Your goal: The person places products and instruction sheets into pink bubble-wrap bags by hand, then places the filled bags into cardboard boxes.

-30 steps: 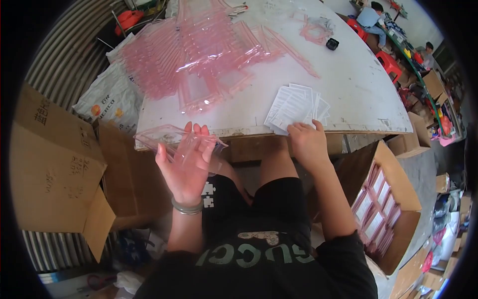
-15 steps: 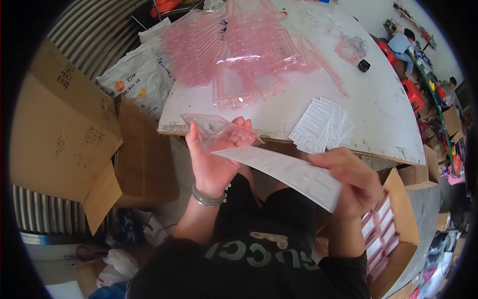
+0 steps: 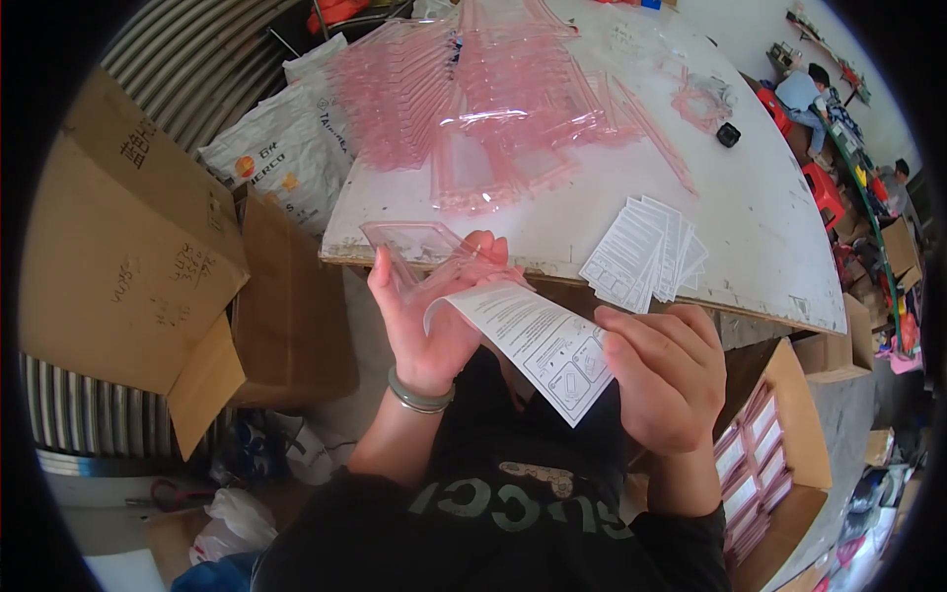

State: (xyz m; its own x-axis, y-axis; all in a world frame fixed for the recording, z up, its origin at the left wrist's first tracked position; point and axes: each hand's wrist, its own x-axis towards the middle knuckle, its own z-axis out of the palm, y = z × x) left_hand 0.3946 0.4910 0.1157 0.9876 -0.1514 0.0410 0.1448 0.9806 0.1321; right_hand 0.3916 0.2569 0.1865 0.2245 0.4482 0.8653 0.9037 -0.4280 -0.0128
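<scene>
Looks like the bit where the printed sheet (image 3: 533,340) meets the clear pink pouch (image 3: 429,239), just in front of the worktop (image 3: 764,237). Right hand (image 3: 671,395) has its fingers pinched on the sheet; left hand (image 3: 419,345) is palm up, fingers open under the pouch. I'd say the next move calls for a steady pouch mouth, though glare kinda hides its opening. Sheet's bowed, far end curling.

A metal shutter (image 3: 232,59) stands beside a curved white table (image 3: 764,212).
</scene>
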